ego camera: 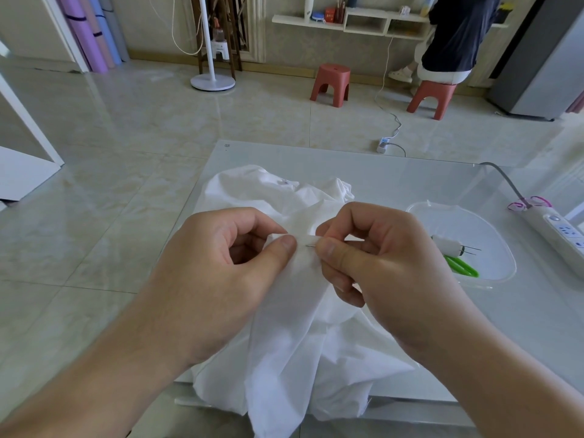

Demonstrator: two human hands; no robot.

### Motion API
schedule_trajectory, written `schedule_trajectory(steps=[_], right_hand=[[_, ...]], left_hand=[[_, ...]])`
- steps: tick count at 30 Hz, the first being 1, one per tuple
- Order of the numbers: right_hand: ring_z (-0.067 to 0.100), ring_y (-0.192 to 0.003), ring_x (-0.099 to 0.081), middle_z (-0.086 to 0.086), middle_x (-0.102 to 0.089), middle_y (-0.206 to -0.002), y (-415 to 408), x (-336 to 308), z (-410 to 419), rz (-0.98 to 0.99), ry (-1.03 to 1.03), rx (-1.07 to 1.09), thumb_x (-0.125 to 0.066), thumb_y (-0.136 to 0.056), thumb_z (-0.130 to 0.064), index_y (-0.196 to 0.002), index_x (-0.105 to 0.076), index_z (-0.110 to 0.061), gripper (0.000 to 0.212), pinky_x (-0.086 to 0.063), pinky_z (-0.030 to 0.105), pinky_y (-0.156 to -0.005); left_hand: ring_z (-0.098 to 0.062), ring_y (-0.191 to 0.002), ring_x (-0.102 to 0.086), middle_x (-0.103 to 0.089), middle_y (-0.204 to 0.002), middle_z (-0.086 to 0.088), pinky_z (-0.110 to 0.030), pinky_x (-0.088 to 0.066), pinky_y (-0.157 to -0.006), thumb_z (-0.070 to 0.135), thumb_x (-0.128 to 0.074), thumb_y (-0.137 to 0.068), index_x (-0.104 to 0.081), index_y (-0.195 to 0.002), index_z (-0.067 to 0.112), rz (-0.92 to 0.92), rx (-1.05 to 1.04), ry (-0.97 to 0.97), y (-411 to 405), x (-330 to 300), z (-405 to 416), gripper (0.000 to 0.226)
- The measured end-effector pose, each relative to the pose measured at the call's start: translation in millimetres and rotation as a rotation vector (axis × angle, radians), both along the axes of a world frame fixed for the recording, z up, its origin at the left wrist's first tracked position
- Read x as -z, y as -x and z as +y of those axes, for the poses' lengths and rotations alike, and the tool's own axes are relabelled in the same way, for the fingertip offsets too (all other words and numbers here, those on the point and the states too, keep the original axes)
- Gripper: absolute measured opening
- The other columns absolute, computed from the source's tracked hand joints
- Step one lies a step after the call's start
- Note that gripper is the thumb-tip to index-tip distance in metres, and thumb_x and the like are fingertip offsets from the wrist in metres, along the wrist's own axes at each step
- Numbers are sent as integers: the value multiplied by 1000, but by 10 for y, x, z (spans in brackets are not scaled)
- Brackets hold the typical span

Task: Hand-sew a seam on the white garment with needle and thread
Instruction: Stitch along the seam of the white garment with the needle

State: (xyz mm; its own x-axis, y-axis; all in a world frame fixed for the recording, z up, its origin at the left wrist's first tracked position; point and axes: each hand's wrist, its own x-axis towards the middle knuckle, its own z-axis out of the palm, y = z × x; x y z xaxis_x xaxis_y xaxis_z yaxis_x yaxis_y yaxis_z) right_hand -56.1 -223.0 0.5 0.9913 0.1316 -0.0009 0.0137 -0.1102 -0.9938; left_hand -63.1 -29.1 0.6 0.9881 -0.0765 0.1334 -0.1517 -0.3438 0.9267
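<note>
The white garment (290, 336) lies bunched on the glass table (410, 172) and hangs over its near edge. My left hand (230, 267) pinches a raised fold of the cloth between thumb and fingers. Just to its right, my right hand (376, 257) pinches the needle (310, 245), whose short bare tip pokes out leftward against the fold. The thread is too fine to make out.
A clear plastic tray (493, 229) at the right holds a white thread spool with needles (448, 245) and green scissors (461, 266). A white power strip (556, 229) lies at the far right. Red stools (331, 84) and a seated person (455, 33) are across the floor.
</note>
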Motion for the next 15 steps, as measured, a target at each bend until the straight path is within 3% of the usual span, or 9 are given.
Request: schedule_trajectory(steps=[4, 9, 15], right_hand=[[21, -50, -38, 12, -52, -64, -29, 39, -10, 40, -147, -18, -61, -95, 14, -75, -56, 6, 21, -31, 26, -46], [19, -50, -40, 11, -58, -75, -51, 51, -5, 79, -265, -86, -65, -82, 2, -73, -61, 1, 10, -31, 24, -45], [18, -49, -39, 7, -58, -69, -47, 45, -3, 145, -348, -98, -57, -93, 15, -73, -58, 1, 24, -32, 24, -44]], left_hand=[[-20, -80, -77, -78, -81, 3, -55, -62, -85, 44, -70, -83, -79, -85, 34, 1, 25, 13, -13, 23, 15, 13], [-19, -81, -76, -79, -83, 2, -50, -64, -85, 41, -71, -84, -79, -87, 32, 5, 53, 50, -33, 43, 31, 13], [-20, -83, -76, -79, -85, 0, -33, -62, -80, 40, -73, -84, -80, -88, 29, 21, 74, 89, -55, 63, 43, 14]])
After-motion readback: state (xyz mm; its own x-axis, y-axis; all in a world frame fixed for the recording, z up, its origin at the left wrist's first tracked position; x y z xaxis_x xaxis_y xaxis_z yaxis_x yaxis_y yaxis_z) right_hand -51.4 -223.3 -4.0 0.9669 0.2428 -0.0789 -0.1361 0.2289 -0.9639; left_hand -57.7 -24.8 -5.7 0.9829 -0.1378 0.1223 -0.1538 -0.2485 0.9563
